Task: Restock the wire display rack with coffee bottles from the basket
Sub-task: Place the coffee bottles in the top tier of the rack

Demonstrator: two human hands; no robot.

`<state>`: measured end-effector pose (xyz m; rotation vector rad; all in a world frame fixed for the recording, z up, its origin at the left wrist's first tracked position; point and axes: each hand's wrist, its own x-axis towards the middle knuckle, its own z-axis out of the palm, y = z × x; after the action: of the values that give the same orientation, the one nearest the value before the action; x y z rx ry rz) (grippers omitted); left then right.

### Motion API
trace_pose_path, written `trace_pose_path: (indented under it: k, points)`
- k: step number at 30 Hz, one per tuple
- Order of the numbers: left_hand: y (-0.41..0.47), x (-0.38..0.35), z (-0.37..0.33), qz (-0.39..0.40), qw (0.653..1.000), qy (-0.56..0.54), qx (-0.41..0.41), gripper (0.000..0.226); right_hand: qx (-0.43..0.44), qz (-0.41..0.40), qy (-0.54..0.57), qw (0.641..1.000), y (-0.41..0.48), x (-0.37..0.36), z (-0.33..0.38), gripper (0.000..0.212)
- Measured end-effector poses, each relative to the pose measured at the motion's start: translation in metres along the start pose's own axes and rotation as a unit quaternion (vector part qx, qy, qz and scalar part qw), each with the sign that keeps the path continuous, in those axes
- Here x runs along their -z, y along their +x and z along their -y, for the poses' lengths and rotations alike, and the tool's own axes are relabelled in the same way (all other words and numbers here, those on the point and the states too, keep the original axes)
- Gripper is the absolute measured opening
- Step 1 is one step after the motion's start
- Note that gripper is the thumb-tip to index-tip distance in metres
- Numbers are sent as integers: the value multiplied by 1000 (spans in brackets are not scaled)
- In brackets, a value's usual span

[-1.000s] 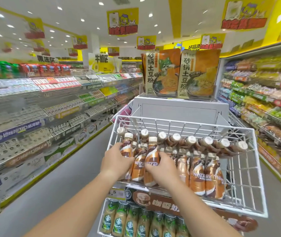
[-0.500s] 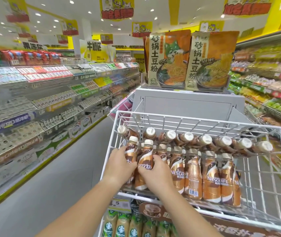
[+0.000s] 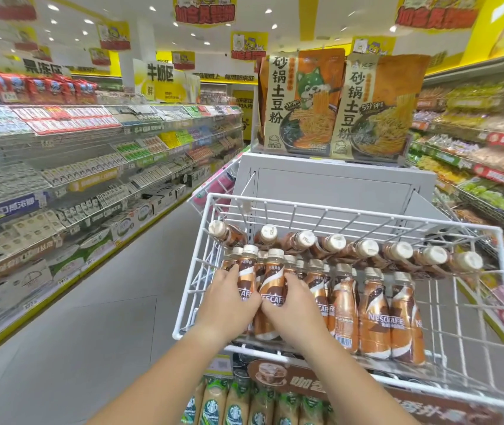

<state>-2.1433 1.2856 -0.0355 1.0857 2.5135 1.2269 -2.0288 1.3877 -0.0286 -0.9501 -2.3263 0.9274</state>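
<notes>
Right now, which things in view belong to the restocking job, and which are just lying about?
Job: left hand holding leftmost front Nescafe bottle; right hand holding next Nescafe bottle; other Nescafe bottles; white wire rack.
Lying about: potato noodle packs; Starbucks bottles below; aisle shelves.

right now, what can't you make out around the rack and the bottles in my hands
Head view only.
- Basket: nowhere in view.
- Two brown plastic coffee bottles: lower halves covered by the left hand and right hand.
- Green-labelled bottles on the lower tier: cut off by the bottom edge.
- Price tag under the white wire rack: too blurred to read.
</notes>
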Motion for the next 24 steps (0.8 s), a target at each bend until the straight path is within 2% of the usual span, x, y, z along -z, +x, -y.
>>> trace_pose_path:
  k: [2,5,9,14,19,24]
  points:
    - [1,3,3,31,999,-13,-10,72,9,15,-8,1000,1,1,-3,62]
    - [3,10,7,61,998,-17,-19,75,15,38,-6,999,-1,0,-7,62]
    - [0,13,10,73,997,-15,-16,84,10,49,5,999,1,-1,-10,67]
    - [1,18,14,83,996,-6,-23,81,14,57,5,998,3,1,-14,78]
    - [-5,31,14,79,986,121,-79,82,37,20,-95,995,-5,13,-17,83]
    - [-13,46,5,66,945,264,-179,75,101,-27,-270,957,-29,30,-13,81]
